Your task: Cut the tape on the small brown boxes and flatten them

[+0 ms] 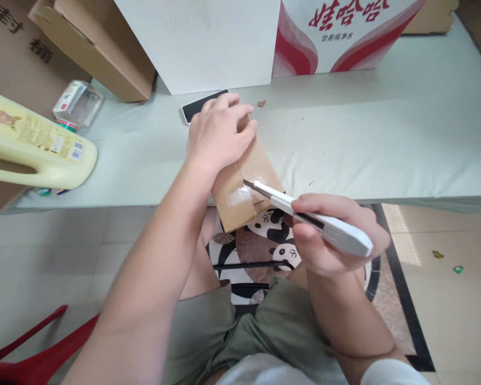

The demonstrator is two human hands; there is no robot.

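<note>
On cloth [344, 128] above tiled floor [460, 315], a box [230, 208] is topped by the left hand [218, 128], grip unclear; a cutter [278, 198] is clasped by the right hand [324, 258].

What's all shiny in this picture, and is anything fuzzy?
In the head view, clear tape on the box glints; in the same view, pale streaks of light brighten the floor at right; also there, the yellow bottle's small print looks too fuzzy to read.
</note>
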